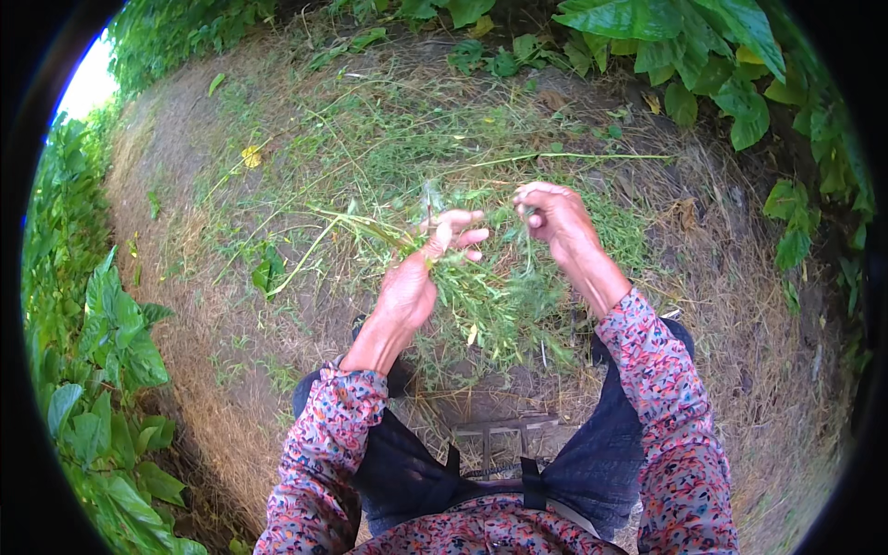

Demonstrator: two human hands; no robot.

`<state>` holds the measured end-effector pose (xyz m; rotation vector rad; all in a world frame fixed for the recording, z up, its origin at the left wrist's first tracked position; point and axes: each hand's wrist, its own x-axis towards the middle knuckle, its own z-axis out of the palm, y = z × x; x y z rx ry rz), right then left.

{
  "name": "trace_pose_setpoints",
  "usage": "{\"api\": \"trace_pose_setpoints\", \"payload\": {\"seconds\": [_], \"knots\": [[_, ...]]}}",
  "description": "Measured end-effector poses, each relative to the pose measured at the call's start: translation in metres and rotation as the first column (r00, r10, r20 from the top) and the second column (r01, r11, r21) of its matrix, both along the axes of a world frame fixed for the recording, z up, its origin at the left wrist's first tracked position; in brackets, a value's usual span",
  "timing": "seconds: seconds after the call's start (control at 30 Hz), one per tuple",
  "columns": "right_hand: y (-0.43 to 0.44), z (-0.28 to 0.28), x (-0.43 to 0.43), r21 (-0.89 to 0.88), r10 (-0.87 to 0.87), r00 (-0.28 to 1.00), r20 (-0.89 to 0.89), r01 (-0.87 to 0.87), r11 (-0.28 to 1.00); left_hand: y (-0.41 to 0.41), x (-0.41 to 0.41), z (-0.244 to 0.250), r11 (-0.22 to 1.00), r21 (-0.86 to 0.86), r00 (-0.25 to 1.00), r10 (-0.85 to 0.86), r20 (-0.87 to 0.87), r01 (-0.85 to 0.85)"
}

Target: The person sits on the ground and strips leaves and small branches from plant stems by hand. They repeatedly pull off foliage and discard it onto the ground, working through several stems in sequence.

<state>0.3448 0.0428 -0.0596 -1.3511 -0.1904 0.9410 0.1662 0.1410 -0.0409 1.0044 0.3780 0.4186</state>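
A bunch of green weed stems (pixel 378 227) lies across my left hand (pixel 430 263), held between thumb and palm with several fingers spread apart. The stems point left and leafy tops (pixel 485 305) hang to the right below the hand. To the right, at about the same height, my right hand (pixel 555 222) has its fingers curled, pinching a thin green sprig that is partly blurred. The two hands do not touch each other. Beneath them, loose cut weeds (pixel 402 146) are scattered over the soil.
Broad-leaved plants (pixel 742 90) hang over the upper right, and more leafy plants (pixel 118 333) line the left side. Dry grass (pixel 756 361) covers the ground on the right. A yellow leaf (pixel 251 156) lies at the upper left. Between my knees is a wooden frame (pixel 505 424), partly hidden.
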Motion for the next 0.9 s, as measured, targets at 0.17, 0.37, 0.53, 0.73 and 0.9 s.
{"api": "trace_pose_setpoints", "payload": {"seconds": [0.17, 0.37, 0.53, 0.73, 0.9], "knots": [[-0.017, 0.019, 0.045, 0.011, -0.307, 0.935, 0.174, 0.31, 0.951, 0.018, -0.008, -0.018, 0.999, -0.026, 0.996, 0.04, -0.081, -0.043], [-0.046, 0.028, 0.072, 0.192, -0.432, 0.852, 0.297, 0.39, 0.901, 0.033, -0.007, -0.015, 0.992, 0.007, 0.99, 0.127, -0.068, -0.127], [-0.059, 0.031, 0.089, 0.17, -0.424, 0.703, 0.571, 0.404, 0.899, 0.059, -0.016, 0.0, 0.959, 0.041, 0.96, 0.281, -0.005, -0.28], [-0.065, 0.027, 0.092, 0.012, -0.166, 0.309, 0.937, 0.446, 0.895, 0.069, -0.023, 0.006, 0.904, 0.209, 0.923, 0.385, -0.013, -0.374], [-0.058, 0.027, 0.071, -0.148, 0.043, 0.287, 0.957, 0.356, 0.923, 0.058, -0.016, 0.007, 0.95, 0.211, 0.967, 0.248, -0.061, -0.23]]}}
